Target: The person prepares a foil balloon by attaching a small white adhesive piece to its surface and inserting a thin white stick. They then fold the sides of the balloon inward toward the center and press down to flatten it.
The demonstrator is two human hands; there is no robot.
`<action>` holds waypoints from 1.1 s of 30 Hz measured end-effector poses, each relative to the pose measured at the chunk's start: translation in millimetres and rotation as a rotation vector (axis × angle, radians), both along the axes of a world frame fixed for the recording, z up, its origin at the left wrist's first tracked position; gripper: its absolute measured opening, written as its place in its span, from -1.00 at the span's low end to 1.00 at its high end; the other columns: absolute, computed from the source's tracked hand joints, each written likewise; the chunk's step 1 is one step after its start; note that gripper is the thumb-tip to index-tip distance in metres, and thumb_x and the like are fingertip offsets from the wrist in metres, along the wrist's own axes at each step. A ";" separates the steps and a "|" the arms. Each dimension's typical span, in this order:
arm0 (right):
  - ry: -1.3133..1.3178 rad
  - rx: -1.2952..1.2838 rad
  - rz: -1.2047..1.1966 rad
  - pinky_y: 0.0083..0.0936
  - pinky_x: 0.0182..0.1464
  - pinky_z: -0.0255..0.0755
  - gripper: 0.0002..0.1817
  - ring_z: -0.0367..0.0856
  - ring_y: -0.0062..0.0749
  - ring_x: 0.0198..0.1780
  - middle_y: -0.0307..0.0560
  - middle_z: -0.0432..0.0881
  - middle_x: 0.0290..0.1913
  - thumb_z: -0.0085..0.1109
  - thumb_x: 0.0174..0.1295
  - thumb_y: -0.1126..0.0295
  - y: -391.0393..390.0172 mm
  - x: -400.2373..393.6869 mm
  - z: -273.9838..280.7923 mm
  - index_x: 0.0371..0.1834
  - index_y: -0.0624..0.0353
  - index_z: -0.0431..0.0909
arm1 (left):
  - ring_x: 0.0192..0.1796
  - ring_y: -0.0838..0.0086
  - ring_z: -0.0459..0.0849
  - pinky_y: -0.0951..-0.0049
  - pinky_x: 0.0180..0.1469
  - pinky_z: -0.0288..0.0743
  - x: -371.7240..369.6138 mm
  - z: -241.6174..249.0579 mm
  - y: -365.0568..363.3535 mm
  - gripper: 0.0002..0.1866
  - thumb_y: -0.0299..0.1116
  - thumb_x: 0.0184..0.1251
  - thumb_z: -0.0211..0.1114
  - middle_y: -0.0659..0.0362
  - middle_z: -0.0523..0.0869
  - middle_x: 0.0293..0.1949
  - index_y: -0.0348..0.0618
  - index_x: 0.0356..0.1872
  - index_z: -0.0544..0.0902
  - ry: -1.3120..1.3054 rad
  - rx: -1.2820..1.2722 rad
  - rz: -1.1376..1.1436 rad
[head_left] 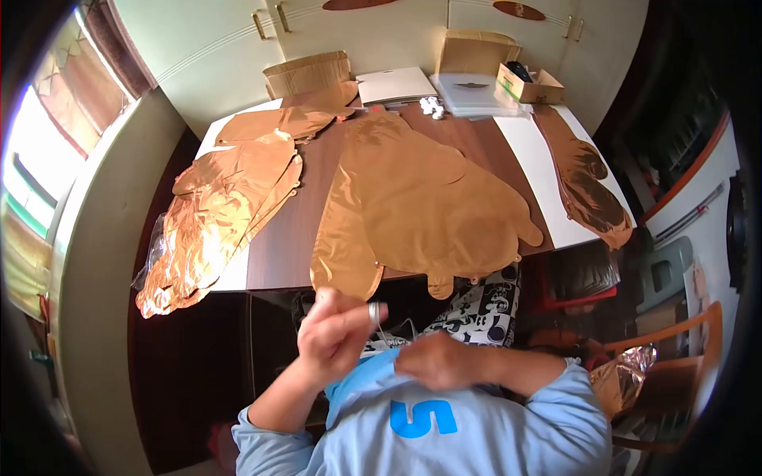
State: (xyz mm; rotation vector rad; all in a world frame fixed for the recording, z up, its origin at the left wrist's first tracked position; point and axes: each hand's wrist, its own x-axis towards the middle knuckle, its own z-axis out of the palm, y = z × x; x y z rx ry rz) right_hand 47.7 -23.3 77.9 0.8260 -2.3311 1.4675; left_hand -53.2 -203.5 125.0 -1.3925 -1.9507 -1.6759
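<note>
My left hand (333,332) is raised over my lap, just off the table's front edge, its fingers closed on a small silvery ring-shaped piece (375,312). A thin pale strand hangs below that piece. To its right, my right hand (435,361) is blurred and held low before my shirt, its fingers curled; what it holds, if anything, cannot be made out. A large flat copper-coloured foil sheet (432,198) lies in front of both hands, with rounded lobes reaching past the table's front edge.
More copper foil pieces (230,190) are heaped at the table's left. Another foil piece (583,178) lies at the right edge. At the back stand a clear plastic box (476,95) and a small carton (536,86). A wooden chair (706,357) is at the right.
</note>
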 end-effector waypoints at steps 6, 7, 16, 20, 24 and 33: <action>0.029 0.050 -0.214 -0.32 -0.41 0.45 -0.93 0.58 -0.12 -0.42 -0.08 0.54 -0.44 0.18 0.27 0.47 31.4 -25.5 34.2 -0.38 0.15 0.52 | -0.39 0.37 0.56 0.38 -0.23 0.33 16.7 -12.8 12.9 -0.61 -0.67 -0.14 0.36 0.25 0.69 -0.33 -0.15 -0.18 0.75 0.161 -0.129 -0.234; 0.001 0.133 -0.128 -0.31 -0.40 0.45 -0.89 0.58 -0.11 -0.42 -0.07 0.53 -0.44 0.16 0.30 0.42 21.7 -19.3 21.8 -0.38 0.15 0.53 | -0.40 0.37 0.55 0.37 -0.23 0.32 6.6 -6.0 10.5 -0.60 -0.67 -0.15 0.36 0.25 0.69 -0.33 -0.15 -0.16 0.74 0.137 -0.065 -0.161; 0.019 0.052 0.057 -0.29 -0.32 0.49 -0.94 0.61 -0.12 -0.37 -0.07 0.55 -0.41 0.17 0.25 0.47 23.8 -5.6 34.3 -0.36 0.16 0.51 | -0.31 0.33 0.59 0.37 -0.21 0.41 -8.8 -8.0 9.2 -0.63 -0.72 -0.10 0.37 0.16 0.67 -0.29 -0.21 -0.17 0.73 0.153 -0.173 -0.040; 0.006 0.025 -0.145 -0.28 -0.34 0.47 -0.90 0.58 -0.12 -0.40 -0.08 0.52 -0.44 0.17 0.30 0.38 42.8 -15.2 40.1 -0.35 0.11 0.49 | -0.33 0.33 0.60 0.39 -0.24 0.42 15.2 -12.6 22.3 -0.66 -0.70 -0.04 0.38 0.17 0.67 -0.34 -0.19 -0.16 0.74 0.055 -0.166 -0.447; 0.026 0.119 0.057 -0.27 -0.37 0.44 -0.91 0.57 -0.15 -0.39 -0.07 0.50 -0.46 0.23 0.15 0.42 18.6 1.1 29.8 -0.39 0.10 0.49 | -0.33 0.31 0.61 0.38 -0.22 0.40 -18.3 -14.4 14.4 -0.67 -0.68 -0.03 0.40 0.14 0.70 -0.30 -0.17 -0.17 0.74 0.050 -0.221 -0.049; 0.033 0.061 0.052 -0.29 -0.41 0.44 -0.86 0.59 -0.10 -0.44 -0.03 0.52 -0.49 0.16 0.30 0.43 21.9 1.3 43.2 -0.42 0.15 0.46 | -0.33 0.35 0.62 0.41 -0.26 0.43 -15.5 -20.6 15.0 -0.60 -0.73 -0.06 0.37 0.17 0.67 -0.36 -0.15 -0.13 0.76 -0.059 -0.240 -0.132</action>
